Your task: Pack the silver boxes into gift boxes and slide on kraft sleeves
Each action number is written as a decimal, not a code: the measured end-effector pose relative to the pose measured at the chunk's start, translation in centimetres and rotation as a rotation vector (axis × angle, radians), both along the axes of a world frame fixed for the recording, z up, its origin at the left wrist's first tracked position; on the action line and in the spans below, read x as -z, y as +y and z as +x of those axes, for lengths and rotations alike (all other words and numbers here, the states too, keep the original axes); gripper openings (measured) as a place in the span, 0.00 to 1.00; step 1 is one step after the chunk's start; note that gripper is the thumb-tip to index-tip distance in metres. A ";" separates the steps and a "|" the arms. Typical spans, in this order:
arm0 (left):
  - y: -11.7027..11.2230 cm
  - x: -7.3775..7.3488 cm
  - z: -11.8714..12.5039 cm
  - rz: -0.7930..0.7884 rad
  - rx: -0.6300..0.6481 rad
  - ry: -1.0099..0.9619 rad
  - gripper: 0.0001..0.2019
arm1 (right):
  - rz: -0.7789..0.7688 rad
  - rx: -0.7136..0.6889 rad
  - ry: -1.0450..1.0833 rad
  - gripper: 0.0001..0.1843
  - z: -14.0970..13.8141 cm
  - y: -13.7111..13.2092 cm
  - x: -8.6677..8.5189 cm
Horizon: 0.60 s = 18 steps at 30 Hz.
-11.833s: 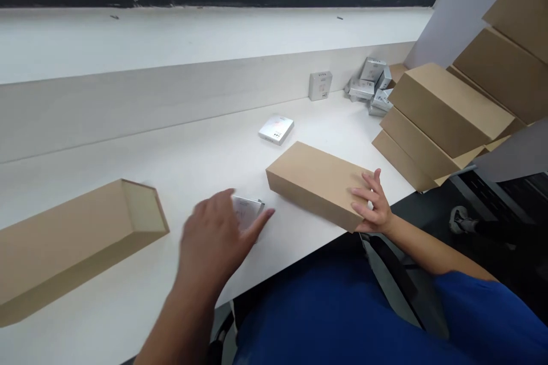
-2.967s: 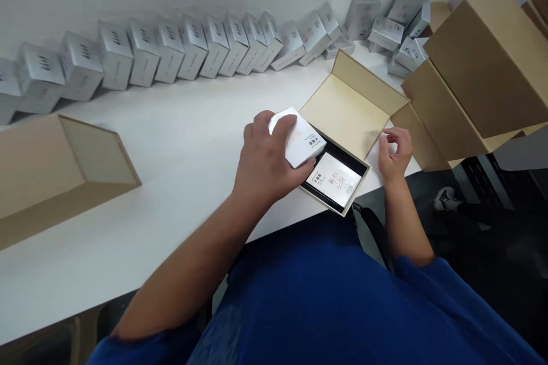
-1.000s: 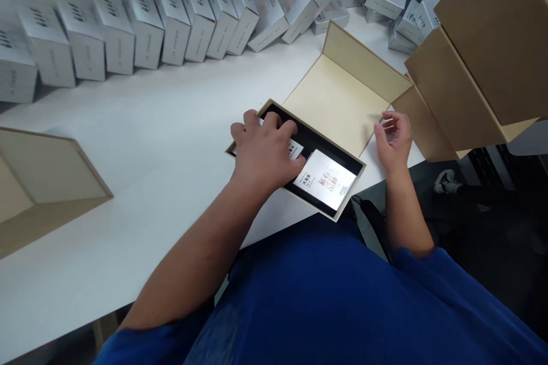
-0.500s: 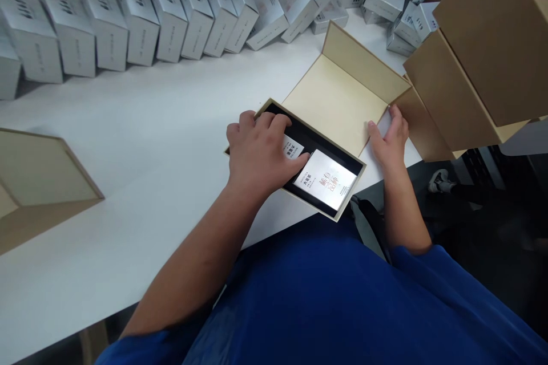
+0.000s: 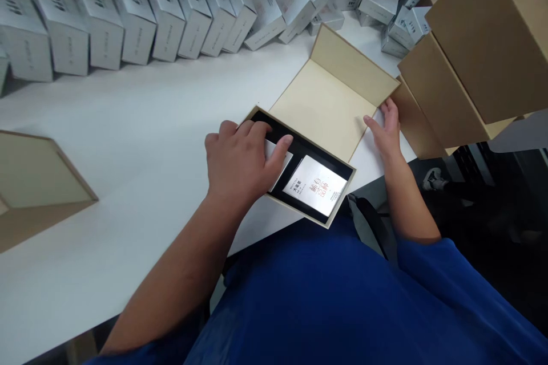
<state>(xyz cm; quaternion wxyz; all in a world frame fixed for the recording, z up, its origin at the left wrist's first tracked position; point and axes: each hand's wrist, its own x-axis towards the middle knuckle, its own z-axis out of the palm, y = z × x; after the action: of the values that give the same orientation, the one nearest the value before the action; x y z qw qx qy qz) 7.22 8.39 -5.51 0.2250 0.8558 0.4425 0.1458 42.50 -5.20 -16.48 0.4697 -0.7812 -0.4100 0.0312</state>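
Observation:
A cream gift box [image 5: 340, 194] with a black-lined tray lies on the table, its hinged lid [image 5: 329, 105] folded open away from me. In the tray's right half sits a silver tea box [image 5: 317, 185] with printed characters. My left hand [image 5: 242, 159] covers the tray's left half. Its fingers and thumb are closed around a second silver tea box [image 5: 274, 154], mostly hidden under the palm. My right hand [image 5: 387, 131] is at the lid's right edge, thumb against the edge and fingers curled at the corner by the upright flap.
A row of silver boxes [image 5: 169, 23] lines the back of the white table [image 5: 141, 120]. More silver boxes [image 5: 398, 5] are heaped at back right. Stacked brown boxes [image 5: 454, 91] stand to the right. Another open box [image 5: 47, 177] is at left. A shoe [image 5: 432, 178] shows on the floor.
The view has shifted slightly. My left hand has moved left over the tray, showing more of the right tea box. The left tea box's label is now hidden. My right hand stays at the lid.

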 end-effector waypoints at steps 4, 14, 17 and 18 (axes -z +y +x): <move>-0.3 1.0 -1.1 0.042 -0.047 -0.174 0.18 | 0.078 0.056 0.032 0.39 0.4 1.4 -0.1; -1.1 1.4 -4.7 0.068 -0.025 -0.818 0.20 | 0.425 0.171 -0.044 0.25 -2.1 1.1 -3.6; -1.6 3.8 -7.9 0.005 0.009 -0.851 0.26 | 0.522 0.210 -0.195 0.26 -3.2 1.1 -6.9; -1.8 4.8 -9.0 -0.054 0.033 -0.850 0.29 | 0.566 0.213 -0.251 0.26 -3.7 1.3 -8.2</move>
<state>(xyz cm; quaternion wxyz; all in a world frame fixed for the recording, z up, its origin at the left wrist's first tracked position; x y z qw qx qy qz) -1.76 6.62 -10.29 0.4122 0.7203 0.3002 0.4702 38.77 -3.91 -8.27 0.6147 -0.6557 -0.3731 -0.2302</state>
